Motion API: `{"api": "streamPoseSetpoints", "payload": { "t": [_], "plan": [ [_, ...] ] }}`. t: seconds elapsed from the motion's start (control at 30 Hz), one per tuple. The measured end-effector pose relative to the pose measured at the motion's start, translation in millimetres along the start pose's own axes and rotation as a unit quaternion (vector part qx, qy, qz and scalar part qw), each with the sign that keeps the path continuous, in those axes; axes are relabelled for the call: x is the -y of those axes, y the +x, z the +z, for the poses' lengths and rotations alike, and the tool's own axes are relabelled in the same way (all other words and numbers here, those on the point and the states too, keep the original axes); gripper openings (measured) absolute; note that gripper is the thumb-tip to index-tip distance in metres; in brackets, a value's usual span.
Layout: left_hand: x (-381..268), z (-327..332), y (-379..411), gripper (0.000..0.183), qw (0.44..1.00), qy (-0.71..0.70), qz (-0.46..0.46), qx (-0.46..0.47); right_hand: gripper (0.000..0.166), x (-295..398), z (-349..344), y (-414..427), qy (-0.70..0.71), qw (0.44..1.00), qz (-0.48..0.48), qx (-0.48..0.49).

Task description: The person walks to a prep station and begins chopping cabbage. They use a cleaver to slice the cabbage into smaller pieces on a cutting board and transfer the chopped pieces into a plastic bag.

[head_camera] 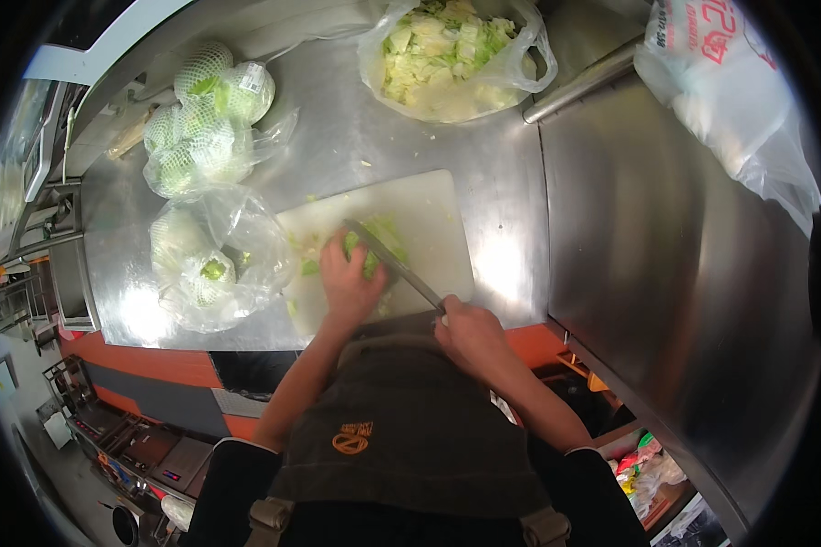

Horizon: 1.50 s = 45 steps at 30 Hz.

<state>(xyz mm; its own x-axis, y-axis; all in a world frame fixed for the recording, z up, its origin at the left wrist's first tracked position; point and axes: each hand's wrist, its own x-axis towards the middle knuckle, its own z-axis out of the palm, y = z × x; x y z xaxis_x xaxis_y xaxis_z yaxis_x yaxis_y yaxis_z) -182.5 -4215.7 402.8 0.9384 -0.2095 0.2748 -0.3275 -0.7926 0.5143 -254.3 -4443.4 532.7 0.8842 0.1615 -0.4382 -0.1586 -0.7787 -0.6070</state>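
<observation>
On a white cutting board (431, 205) lies a piece of green leafy vegetable (364, 260), probably cabbage or lettuce. My left hand (349, 277) rests over it with bent fingers and presses it to the board. The handle of a kitchen knife (393, 260) is in my right hand (468, 331), at the board's near right edge. Its blade slants up and to the left across the vegetable, close beside my left fingertips. Cut green bits (308, 267) are scattered left of my left hand. The part of the vegetable under my palm is hidden.
The board lies on a stainless steel table (328, 137). At left are a clear plastic bag (246, 212) and heads in foam nets (205, 130). Chopped leaves fill a plastic bag (451, 61) at the back. A metal rail (581, 82) and a white bag (732, 102) stand right.
</observation>
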Motion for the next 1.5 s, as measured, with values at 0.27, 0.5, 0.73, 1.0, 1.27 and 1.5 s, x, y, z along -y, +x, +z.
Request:
{"api": "streamPoseSetpoints", "payload": {
  "t": [0.27,0.5,0.73,1.0,1.27,1.5],
  "plan": [
    [3,4,5,0.050,1.000,0.000,-0.004,0.004,0.021,0,-8,12,-0.004,0.997,0.042,0.062],
    [6,9,7,0.051,1.000,0.000,-0.012,-0.004,0.022,-12,6,61,0.008,0.997,0.049,0.066],
    [6,-1,3,0.050,0.999,-0.030,0.013,0.014,0.026,-71,96,103,0.060,0.998,0.019,-0.007],
    [-11,-42,48,0.054,0.999,-0.020,0.025,0.040,0.027,-85,65,67,0.161,0.978,0.040,-0.122],
    [2,103,120,0.082,0.911,0.108,-0.015,0.398,0.022,-141,76,23,0.294,0.922,0.139,-0.212],
    [1,167,138,0.068,0.853,0.162,0.001,0.497,0.014,-136,85,0,0.375,0.893,0.181,-0.172]
  ]
}}
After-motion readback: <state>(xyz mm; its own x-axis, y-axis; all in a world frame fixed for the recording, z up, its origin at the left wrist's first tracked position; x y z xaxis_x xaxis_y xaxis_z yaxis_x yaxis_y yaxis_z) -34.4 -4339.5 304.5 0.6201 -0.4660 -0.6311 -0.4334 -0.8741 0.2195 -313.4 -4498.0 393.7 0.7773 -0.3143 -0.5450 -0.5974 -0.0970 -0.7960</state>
